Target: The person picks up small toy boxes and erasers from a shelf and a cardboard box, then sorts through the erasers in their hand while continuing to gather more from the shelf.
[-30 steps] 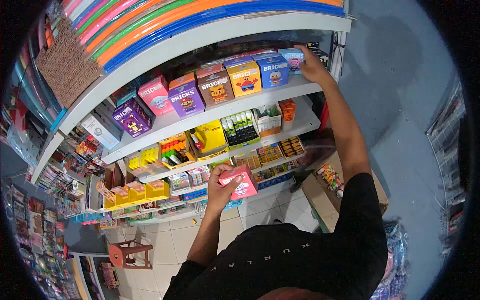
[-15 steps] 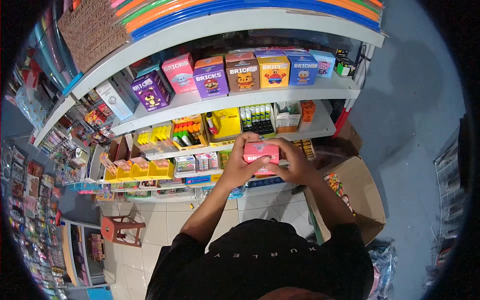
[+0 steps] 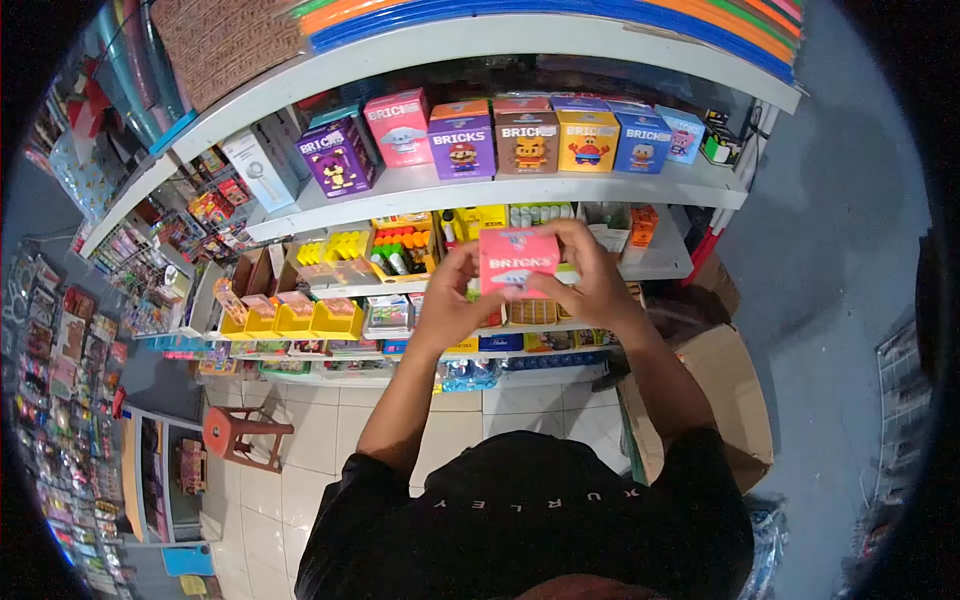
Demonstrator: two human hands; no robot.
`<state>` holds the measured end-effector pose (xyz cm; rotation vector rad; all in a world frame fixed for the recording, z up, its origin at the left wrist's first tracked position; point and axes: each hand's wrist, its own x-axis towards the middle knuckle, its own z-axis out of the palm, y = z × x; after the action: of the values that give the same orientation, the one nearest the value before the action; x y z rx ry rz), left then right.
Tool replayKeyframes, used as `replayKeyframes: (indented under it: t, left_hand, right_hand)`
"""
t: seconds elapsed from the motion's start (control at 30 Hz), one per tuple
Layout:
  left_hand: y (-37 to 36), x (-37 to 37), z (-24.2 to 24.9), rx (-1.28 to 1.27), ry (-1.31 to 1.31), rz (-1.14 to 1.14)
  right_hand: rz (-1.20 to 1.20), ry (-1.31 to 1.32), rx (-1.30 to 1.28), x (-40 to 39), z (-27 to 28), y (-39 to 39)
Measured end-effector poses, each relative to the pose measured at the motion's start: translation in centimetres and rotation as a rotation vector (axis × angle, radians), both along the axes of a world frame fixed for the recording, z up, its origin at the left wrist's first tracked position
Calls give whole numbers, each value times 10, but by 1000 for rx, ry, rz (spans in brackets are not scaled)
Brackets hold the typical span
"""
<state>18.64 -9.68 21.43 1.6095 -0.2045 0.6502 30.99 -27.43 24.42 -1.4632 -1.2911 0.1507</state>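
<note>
A pink box marked BRICKS point(image 3: 518, 262) is held up in front of the shelves, between both hands. My left hand point(image 3: 455, 300) grips its left side, with the thumb near the bottom of its front. On the right side, my right hand point(image 3: 588, 280) has its fingers around the box edge and its thumb across the lower front, over part of the printed picture. Behind the box, the upper shelf bears a row of similar boxes, among them another pink box point(image 3: 399, 130), a purple box point(image 3: 462, 145), a brown box point(image 3: 526, 140) and a yellow box point(image 3: 587, 138).
Lower shelves hold markers point(image 3: 402, 240), yellow bins point(image 3: 337, 320) and glue sticks point(image 3: 541, 214). An open cardboard box point(image 3: 725, 390) stands on the right. A red stool point(image 3: 245, 437) is on the tiled floor at the left. Goods hang along the far left.
The pink box has been raised and tilted, so more of its front shows. Both hands have moved up with it. The shelves appear shifted to the right in view.
</note>
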Motion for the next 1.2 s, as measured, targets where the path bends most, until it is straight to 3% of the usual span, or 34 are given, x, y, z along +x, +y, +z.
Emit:
replayKeyframes:
  t: [0.1, 0.17, 0.23, 0.4, 0.63, 0.8, 0.9, 1.2]
  left_hand:
    - [35, -14, 24, -14, -19, 213]
    - [70, -5, 22, -85, -189, 394]
    - [99, -1, 24, -90, -177, 440]
    - [121, 19, 28, 26, -220, 520]
    - [112, 22, 32, 384, -130, 1012]
    - [107, 30, 26, 308, -185, 1084]
    - [100, 33, 23, 219, -209, 1102]
    - [105, 45, 16, -66, -409, 923]
  right_hand:
    - [-77, -57, 81, -10, 18, 23]
    - [-54, 6, 93, -9, 17, 29]
    - [-27, 95, 107, -10, 10, 31]
    - [10, 151, 84, -12, 2, 25]
    - [-44, 235, 64, -8, -10, 13]
    - [-14, 304, 21, -10, -21, 20]
    - [46, 152, -47, -15, -18, 58]
    - [-47, -19, 195, -33, -4, 157]
